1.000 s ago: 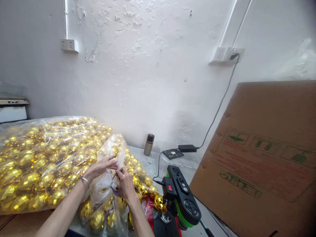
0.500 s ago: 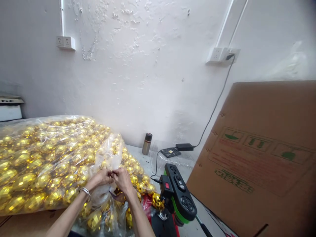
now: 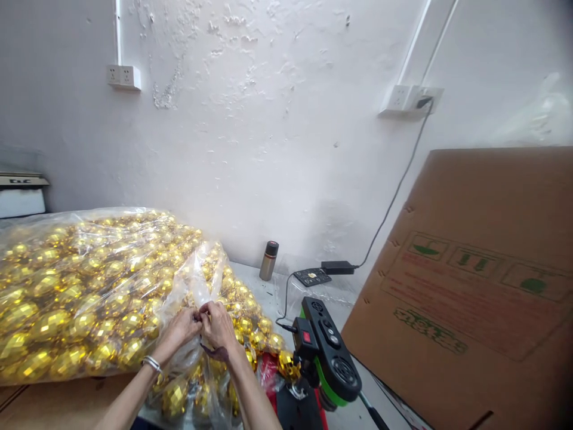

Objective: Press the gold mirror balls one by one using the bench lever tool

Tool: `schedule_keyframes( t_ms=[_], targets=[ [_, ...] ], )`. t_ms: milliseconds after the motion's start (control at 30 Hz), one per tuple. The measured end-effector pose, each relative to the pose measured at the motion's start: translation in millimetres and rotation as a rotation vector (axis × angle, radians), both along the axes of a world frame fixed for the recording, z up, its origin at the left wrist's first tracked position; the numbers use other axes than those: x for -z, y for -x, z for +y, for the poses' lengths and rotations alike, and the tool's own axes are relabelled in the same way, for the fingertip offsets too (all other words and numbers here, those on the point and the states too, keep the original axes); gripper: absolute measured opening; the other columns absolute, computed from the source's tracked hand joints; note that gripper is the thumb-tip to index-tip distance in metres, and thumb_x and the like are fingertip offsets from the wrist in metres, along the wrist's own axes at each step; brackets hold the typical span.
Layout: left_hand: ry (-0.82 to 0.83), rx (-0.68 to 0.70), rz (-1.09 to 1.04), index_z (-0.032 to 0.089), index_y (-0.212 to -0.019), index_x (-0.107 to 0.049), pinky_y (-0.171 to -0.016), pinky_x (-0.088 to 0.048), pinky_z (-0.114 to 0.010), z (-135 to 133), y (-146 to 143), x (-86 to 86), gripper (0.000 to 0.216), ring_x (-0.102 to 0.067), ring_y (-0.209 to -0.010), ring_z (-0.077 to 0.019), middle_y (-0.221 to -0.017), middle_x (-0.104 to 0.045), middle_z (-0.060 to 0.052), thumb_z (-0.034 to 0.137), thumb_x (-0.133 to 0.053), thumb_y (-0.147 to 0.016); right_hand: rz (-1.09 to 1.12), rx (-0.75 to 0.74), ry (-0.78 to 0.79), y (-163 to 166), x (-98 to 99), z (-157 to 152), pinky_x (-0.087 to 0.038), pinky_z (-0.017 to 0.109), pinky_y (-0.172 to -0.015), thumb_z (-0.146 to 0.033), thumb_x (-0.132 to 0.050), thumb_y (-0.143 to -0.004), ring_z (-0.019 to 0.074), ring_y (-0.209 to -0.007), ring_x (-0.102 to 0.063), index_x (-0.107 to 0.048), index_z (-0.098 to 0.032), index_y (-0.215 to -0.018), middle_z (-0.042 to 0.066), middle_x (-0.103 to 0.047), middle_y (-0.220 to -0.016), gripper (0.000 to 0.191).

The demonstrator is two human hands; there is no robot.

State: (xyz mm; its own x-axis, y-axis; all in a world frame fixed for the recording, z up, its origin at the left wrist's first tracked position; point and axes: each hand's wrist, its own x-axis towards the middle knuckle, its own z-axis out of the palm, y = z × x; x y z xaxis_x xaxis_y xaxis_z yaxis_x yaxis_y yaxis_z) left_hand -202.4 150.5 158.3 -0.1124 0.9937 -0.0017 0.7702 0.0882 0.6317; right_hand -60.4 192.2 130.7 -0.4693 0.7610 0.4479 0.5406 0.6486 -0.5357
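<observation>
Near the lower middle, my left hand point(image 3: 181, 325) and my right hand point(image 3: 218, 325) meet with their fingertips pinched together. A bit of dark material shows between them, and a dark purplish strip point(image 3: 215, 352) hangs below my right hand; it looks like a cloth strip or tie. The gathered clear plastic point(image 3: 202, 286) of a bag bunches up just behind my fingers. Shiny gold mirror-faceted balls point(image 3: 49, 322) fill the big clear bag on the left. More gold balls point(image 3: 174, 397) lie under plastic beneath my wrists.
Right of my hands stands a black-and-green device point(image 3: 331, 352) with a cable. Behind it are a black adapter point(image 3: 338, 267), a dark patterned pad point(image 3: 312, 276) and a thermos flask point(image 3: 269, 261). A large cardboard box point(image 3: 465, 257) leans at the right. Sockets point(image 3: 124, 77) sit on the wall.
The view has shifted slightly. Both hands stay pinched together at the bag's gathered plastic, with small finger movements; the dark strip now hangs more plainly below the right hand.
</observation>
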Motion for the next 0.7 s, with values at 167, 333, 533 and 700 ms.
schedule_keyframes(
  t_ms=[167,333,533,700],
  targets=[
    [-0.045,-0.064,0.112,0.022,-0.117,-0.07,-0.091,-0.05,-0.035,-10,-7,-1.2,0.027,-0.075,-0.113,-0.0327,-0.117,-0.082,-0.014,0.027,-0.056,-0.094,-0.056,-0.066,-0.045,-6,1.6,3,-0.057,0.039,-0.092,-0.025,-0.069,-0.098,0.0193,-0.1,-0.07,-0.07,-0.017,-0.11,0.003,-0.073,-0.104,0.014],
    [-0.06,-0.041,0.137,0.021,-0.115,-0.075,-0.093,-0.049,-0.037,-13,-11,-5.2,0.029,-0.077,-0.108,-0.0333,-0.113,-0.083,-0.015,0.021,-0.054,-0.094,-0.025,-0.032,-0.072,-8,2.8,3,-0.052,0.031,-0.086,-0.003,-0.062,-0.087,0.0199,-0.098,-0.07,-0.069,-0.018,-0.12,0.003,-0.077,-0.1,0.037],
    [-0.108,-0.047,0.066,0.021,-0.099,-0.079,-0.096,-0.05,-0.037,-8,-1,-1.4,0.025,-0.074,-0.113,-0.0326,-0.113,-0.082,-0.013,0.026,-0.057,-0.09,0.087,0.077,-0.093,-11,8.6,-2,-0.051,0.03,-0.086,-0.004,-0.052,-0.092,0.0202,-0.098,-0.07,-0.072,-0.02,-0.109,0.008,-0.076,-0.103,0.031],
    [-0.109,-0.02,-0.075,0.019,-0.089,-0.078,-0.092,-0.055,-0.034,12,6,10.7,0.024,-0.076,-0.101,-0.0288,-0.1,-0.083,-0.009,0.022,-0.055,-0.082,0.136,0.126,-0.07,-4,20.3,-12,-0.051,0.032,-0.086,-0.009,-0.065,-0.086,0.0226,-0.096,-0.067,-0.076,-0.025,-0.092,0.005,-0.072,-0.097,0.021]
  ],
)
